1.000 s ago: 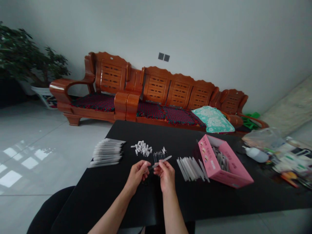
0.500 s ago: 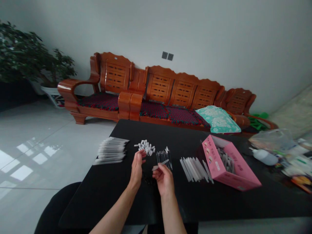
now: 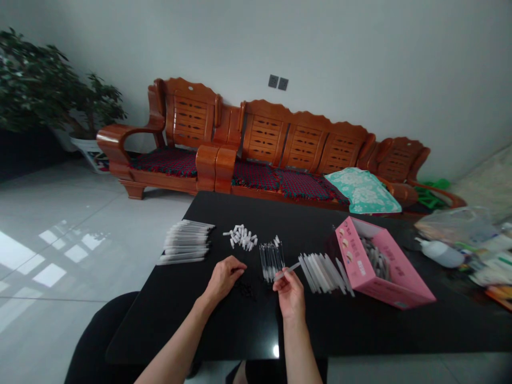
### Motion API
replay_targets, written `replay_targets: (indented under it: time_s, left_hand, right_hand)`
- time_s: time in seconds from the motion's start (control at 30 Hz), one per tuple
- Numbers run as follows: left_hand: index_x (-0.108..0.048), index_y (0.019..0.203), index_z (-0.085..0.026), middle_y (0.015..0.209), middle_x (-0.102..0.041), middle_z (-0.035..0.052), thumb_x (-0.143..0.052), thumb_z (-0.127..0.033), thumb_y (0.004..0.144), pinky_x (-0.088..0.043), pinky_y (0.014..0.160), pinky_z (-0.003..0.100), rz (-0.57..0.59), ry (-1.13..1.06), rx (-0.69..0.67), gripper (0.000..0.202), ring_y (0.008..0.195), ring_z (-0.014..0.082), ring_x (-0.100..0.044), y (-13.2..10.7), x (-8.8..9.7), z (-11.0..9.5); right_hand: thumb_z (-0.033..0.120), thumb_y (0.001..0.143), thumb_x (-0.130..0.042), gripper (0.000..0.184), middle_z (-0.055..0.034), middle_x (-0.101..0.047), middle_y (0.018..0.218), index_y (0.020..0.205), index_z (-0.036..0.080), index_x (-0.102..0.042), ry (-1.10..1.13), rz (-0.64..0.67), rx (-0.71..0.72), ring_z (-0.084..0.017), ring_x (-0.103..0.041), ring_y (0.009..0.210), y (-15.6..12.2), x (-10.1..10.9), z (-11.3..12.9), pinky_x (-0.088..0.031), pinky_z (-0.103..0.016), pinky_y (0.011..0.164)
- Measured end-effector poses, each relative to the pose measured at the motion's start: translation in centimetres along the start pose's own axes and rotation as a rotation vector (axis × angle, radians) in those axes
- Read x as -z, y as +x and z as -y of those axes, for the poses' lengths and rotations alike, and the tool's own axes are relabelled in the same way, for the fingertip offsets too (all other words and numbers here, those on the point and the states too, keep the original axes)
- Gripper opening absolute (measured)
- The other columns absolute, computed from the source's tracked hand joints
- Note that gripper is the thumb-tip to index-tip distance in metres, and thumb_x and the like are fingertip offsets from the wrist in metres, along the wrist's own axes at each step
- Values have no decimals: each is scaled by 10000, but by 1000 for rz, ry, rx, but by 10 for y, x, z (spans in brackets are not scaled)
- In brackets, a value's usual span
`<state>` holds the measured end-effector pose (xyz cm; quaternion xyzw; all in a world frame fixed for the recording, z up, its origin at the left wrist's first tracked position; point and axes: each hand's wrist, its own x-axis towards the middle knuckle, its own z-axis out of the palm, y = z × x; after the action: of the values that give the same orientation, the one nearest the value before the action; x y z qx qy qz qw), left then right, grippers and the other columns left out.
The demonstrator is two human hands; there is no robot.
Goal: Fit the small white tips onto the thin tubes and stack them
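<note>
Held between the thumb and fingers of my right hand (image 3: 291,293) is a translucent pen barrel (image 3: 294,267), tilted up to the right. My left hand (image 3: 224,277) is low over the black tabletop, fingers curled together beside a pile of small black parts (image 3: 247,289); whether anything is in its fingertips is hidden. Between and beyond the hands lies a row of pen refills (image 3: 271,258). White pen caps (image 3: 242,236) are heaped farther back. A row of whitish pen barrels (image 3: 322,273) lies right of my right hand. Several capped pens (image 3: 187,241) are lined up at the left.
A pink box (image 3: 384,266) holding grey-white pieces stands on the black table (image 3: 192,320) at the right. Beyond it are a white squeeze bottle (image 3: 442,255) and a plastic bag (image 3: 460,226). A wooden sofa (image 3: 266,133) runs behind the table.
My left hand has moved down toward the small black parts, its fingers curling. My right hand has shifted right with the pen barrel. The view has moved slightly.
</note>
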<state>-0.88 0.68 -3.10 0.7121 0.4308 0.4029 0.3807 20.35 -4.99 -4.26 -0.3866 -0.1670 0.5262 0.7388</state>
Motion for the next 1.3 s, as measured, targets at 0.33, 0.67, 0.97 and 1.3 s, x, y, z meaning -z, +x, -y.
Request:
replay_targets:
  time_s: [0.33,0.67,0.97,1.3]
  left_hand:
    - [-733,824,-251,871,-668,50,-644,-97,682,-420,835,320,253,300,-106,227,921,235,-594,22,-49,-13]
    - [-673,777,-147,574,-636,17,-707,-254,659,-425,520,241,-2,-419,319,163,525,151,-581,14,-19,-12]
    - [-691,852,-137,713,-696,54,-771,-340,653,-461,591,231,-38,-792,407,295,612,132,-616,-9,-4,-22]
    - [-693,826,-125,662,-684,50,-774,-339,658,-457,573,226,-16,-794,380,284,574,122,-597,-9,-3,-30]
  right_hand:
    - [258,648,-761,229,-24,-702,647,810,146,-645,-23,-11,-27,-132,-611,475,3,3,0,-475,-233,421]
    - [249,639,-781,249,-38,-718,656,817,140,-645,-2,-31,-28,-139,-638,491,-1,-6,0,-505,-227,439]
    - [307,694,-759,292,-54,-733,702,873,150,-591,-101,-13,95,-174,-680,545,-19,-71,-2,-553,-269,490]
    - [334,692,-758,343,-64,-728,699,897,141,-563,-193,-8,124,-190,-680,515,-24,-85,-11,-555,-285,472]
